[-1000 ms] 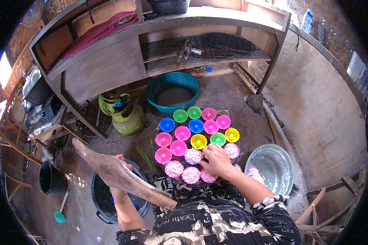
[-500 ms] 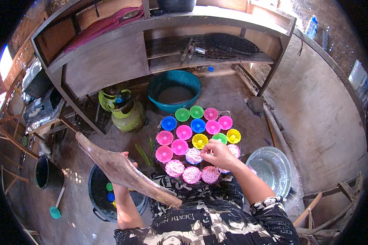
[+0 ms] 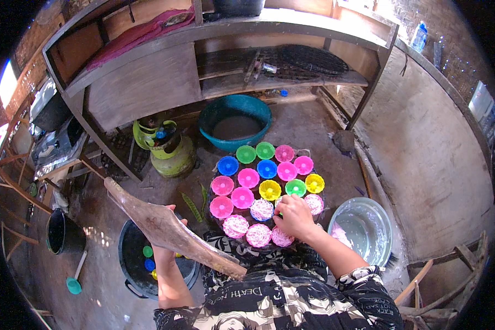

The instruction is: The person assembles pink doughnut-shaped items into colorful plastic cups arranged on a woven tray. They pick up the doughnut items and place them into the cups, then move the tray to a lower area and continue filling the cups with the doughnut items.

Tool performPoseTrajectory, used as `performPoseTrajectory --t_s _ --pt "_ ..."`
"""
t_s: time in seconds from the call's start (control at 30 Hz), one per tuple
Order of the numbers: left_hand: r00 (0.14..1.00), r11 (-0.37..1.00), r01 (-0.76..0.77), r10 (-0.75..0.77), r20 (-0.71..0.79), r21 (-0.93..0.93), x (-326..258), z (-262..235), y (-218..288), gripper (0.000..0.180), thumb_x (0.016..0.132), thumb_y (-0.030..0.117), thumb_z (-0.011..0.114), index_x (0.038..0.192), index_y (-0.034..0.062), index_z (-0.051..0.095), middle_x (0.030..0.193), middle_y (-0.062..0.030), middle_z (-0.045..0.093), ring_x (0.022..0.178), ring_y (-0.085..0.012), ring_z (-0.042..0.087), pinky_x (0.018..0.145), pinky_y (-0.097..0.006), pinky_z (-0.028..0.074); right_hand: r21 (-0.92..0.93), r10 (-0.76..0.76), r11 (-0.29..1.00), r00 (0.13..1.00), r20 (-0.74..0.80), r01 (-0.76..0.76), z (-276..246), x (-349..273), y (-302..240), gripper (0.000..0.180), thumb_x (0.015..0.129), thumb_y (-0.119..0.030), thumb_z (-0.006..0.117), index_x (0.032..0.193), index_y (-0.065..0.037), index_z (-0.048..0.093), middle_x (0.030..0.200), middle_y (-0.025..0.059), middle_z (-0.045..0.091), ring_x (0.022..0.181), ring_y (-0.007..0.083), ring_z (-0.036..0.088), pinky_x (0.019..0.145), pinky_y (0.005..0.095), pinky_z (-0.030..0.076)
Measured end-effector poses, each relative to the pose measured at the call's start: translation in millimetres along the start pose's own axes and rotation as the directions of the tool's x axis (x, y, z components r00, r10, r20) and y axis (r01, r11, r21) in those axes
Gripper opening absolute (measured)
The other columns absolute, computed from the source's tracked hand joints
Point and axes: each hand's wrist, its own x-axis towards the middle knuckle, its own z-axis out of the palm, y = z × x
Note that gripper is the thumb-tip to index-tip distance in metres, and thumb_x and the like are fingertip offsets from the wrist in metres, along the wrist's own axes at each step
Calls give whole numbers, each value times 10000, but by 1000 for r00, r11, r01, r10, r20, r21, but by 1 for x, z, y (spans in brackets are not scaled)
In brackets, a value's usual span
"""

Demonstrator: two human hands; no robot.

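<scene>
My left hand (image 3: 165,254) is closed around a long, curved, weathered wooden board (image 3: 162,226), which slants across in front of me; part of the hand is behind it. Before me lies a round dark tray crowded with small fluted plastic cups: pink (image 3: 248,177), blue (image 3: 267,169), green (image 3: 246,154) and yellow (image 3: 270,190). Several cups in the near rows hold pink-and-white stringy strands (image 3: 236,226). My right hand (image 3: 295,216) is down over the near right cups, fingers bent and drawn together between filled ones. What its fingertips grip is hidden under the hand.
At my right stands a pale basin (image 3: 368,225) with pink stuff at its edge. A dark tub (image 3: 127,264) with a few coloured cups is at lower left. Beyond are a teal basin (image 3: 235,144), a green gas cylinder (image 3: 172,158) and a wooden shelf (image 3: 143,82).
My right hand has moved down and slightly nearer to me, from above the cups onto the near right ones. The left hand and the board have barely shifted.
</scene>
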Motion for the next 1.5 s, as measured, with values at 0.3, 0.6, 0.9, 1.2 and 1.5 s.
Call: performPoseTrajectory --t_s 0.3,0.6,0.9,1.2,1.5 --pt "999 999 -40 40 2 22 -5 6 11 454 783 125 705 1178 23 505 1105 -138 549 809 -180 625 702 -330 570 133 26 991 1000 11 -27 -16 -1 -8 75 658 -162 649 662 -87 652 756 82 570 795 268 557 697 399 472" --pt "998 998 22 -18 61 -59 -3 -16 0 526 739 71 739 1204 52 496 1193 -167 517 916 -205 618 736 -365 581 174 -6 985 999 -41 13 -21 16 -15 81 674 -152 702 712 -92 662 794 74 556 826 265 541 716 381 451" --pt "998 999 -40 41 -44 29 -7 -9 1 470 801 164 692 1189 -1 482 975 -92 561 801 -145 594 710 -313 545 64 -36 997 994 -103 42 -35 15 17 176 685 -52 647 837 -119 706 831 72 568 830 264 538 739 378 454" --pt "998 999 37 -35 46 -38 1 -29 -15 513 758 81 721 1215 55 489 1202 -164 510 925 -213 611 751 -372 573 -39 -60 997 998 17 61 -19 -24 23 151 670 -68 607 758 -124 716 768 58 562 788 248 536 706 382 446" --pt "997 999 36 -34 62 -36 -2 -18 -11 469 776 92 709 1196 44 505 1207 -167 512 905 -212 622 742 -366 577 71 -137 988 990 16 136 -17 -29 21 174 682 -38 605 792 -120 712 826 43 600 837 251 544 736 378 446"
